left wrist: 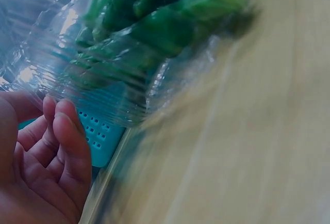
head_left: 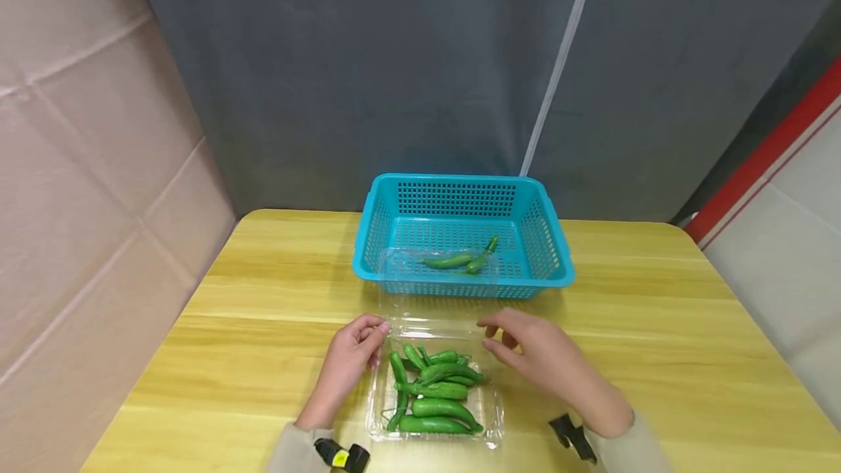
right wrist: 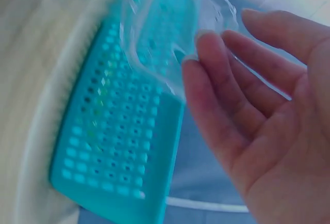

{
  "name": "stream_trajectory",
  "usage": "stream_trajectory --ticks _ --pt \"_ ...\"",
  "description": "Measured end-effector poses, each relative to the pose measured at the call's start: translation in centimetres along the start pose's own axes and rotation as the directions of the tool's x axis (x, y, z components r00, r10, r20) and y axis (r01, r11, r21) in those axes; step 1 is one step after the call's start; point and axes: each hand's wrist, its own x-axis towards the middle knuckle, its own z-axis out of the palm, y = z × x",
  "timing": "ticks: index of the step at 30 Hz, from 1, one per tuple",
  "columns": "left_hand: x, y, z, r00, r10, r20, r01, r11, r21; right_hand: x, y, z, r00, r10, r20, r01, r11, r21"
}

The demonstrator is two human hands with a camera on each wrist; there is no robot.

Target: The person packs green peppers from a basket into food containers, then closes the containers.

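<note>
A clear plastic clamshell box (head_left: 494, 414) with several green chili peppers (head_left: 434, 390) in its base sits near the front of the table. Its raised lid (head_left: 410, 305) stands toward the blue basket. At the box's left edge, by the hinge, my left hand (head_left: 352, 349) pinches the plastic between thumb and fingers. In the left wrist view, the left hand (left wrist: 46, 157) is just below the box's ribbed wall. My right hand (head_left: 535, 349) is beside the right edge of the lid, thumb apart from the fingers. The right wrist view shows its fingertips (right wrist: 207, 41) at the lid's edge.
Behind the box stands a blue perforated basket (head_left: 460, 182) with a few green chili peppers (head_left: 448, 262) in it, seen partly through the lid. A dark grey curtain (head_left: 355, 64) hangs behind the wooden table (head_left: 263, 290).
</note>
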Motion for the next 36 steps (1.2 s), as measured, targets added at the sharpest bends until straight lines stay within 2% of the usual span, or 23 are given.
stream_trajectory --ticks 4,8,14,19,24,29,36 --pt "0.5 -1.4 -0.1 1.000 0.000 -0.007 0.000 1.000 -0.003 0.3 0.5 -1.6 0.995 -0.029 -0.091 0.028 1.000 -0.010" --pt "0.6 -1.9 -0.2 0.999 0.025 -0.024 -0.025 1.000 0.008 1.1 1.1 -3.2 0.987 -0.061 -0.151 0.055 0.997 -0.047" --pt "0.6 -2.0 -0.3 0.999 0.023 -0.031 -0.022 1.000 0.015 3.4 2.1 -5.5 0.989 -0.045 -0.142 0.032 0.995 -0.093" --pt "0.7 -2.0 -0.2 0.999 0.031 -0.031 -0.030 0.999 0.019 6.0 3.8 -6.8 0.997 0.059 -0.040 -0.063 0.992 -0.112" --pt "0.6 -2.0 -0.1 0.999 0.026 -0.019 -0.026 0.999 0.027 8.7 6.0 -7.3 0.980 0.163 0.114 -0.145 0.977 -0.154" --pt "0.7 -2.1 -0.1 0.999 0.033 -0.020 -0.032 0.999 0.037 10.9 7.3 -7.4 0.926 0.231 0.300 -0.181 0.966 -0.185" --pt "0.9 -2.3 -0.1 0.999 0.039 -0.014 -0.038 0.999 0.039 13.8 9.0 -6.1 0.837 0.264 0.479 -0.181 0.960 -0.214"
